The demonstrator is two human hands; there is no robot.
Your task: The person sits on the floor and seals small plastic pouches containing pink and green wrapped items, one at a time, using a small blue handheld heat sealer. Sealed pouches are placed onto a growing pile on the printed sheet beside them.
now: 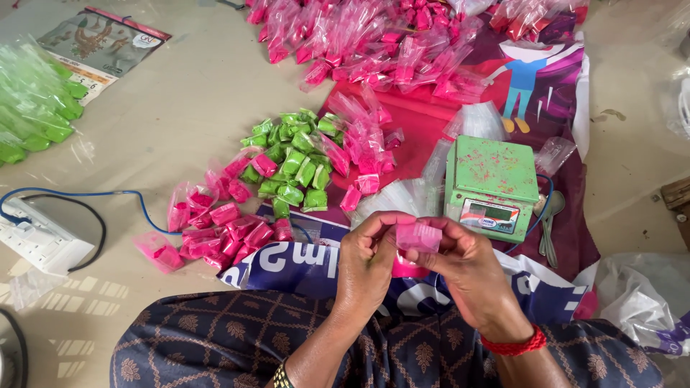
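Observation:
Both my hands meet in front of me over my lap. My left hand (368, 260) and my right hand (466, 264) pinch a small clear plastic packet with pink powder (418, 237) between their fingertips. The packet's lower pink part shows below my fingers. Just beyond my hands stands a small green weighing scale (491, 176) with a stack of empty clear pouches (402, 197) beside it.
Heaps of folded pink packets (223, 230) and green packets (291, 162) lie on the floor to the left. More pink-filled pouches (388, 43) pile up at the back on a printed banner (560, 93). A white power strip (39, 241) lies at left, spoons (552, 223) beside the scale.

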